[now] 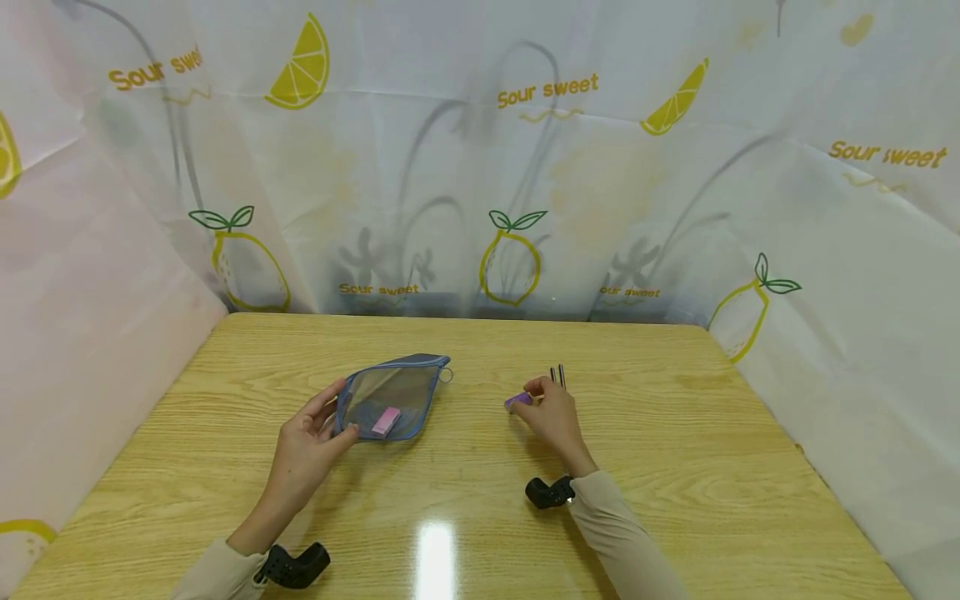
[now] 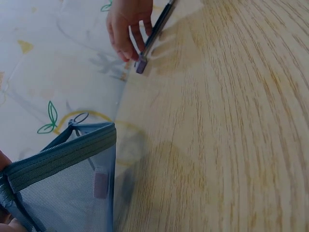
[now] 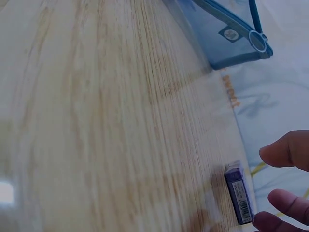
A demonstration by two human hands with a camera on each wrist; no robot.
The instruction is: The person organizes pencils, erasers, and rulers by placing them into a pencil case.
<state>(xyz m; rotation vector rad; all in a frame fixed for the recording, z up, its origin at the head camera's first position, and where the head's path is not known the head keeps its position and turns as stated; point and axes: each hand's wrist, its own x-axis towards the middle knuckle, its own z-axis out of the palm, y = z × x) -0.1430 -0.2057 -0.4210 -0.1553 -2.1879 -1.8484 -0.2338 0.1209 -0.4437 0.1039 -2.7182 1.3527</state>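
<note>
My left hand (image 1: pixel 303 450) grips the near left end of a blue mesh zipper pouch (image 1: pixel 420 400), thumb on the front and fingers behind. A pink-and-white small block, probably an eraser (image 1: pixel 386 422), shows through the mesh. A ring hangs from the zipper pull (image 3: pixel 257 41) at the pouch's far end. On the table, my right hand (image 1: pixel 551 417) is at a small purple box-shaped piece (image 3: pixel 239 195) with a barcode label. Its thumb and fingers (image 3: pixel 289 203) are spread apart beside that piece, not closed round it.
Two slim dark pens (image 1: pixel 562 377) lie just beyond the right hand. The wooden table (image 1: pixel 465 500) ends at a white lemon-printed curtain (image 1: pixel 450 167) at the back and sides. A bright light reflection lies on the near tabletop.
</note>
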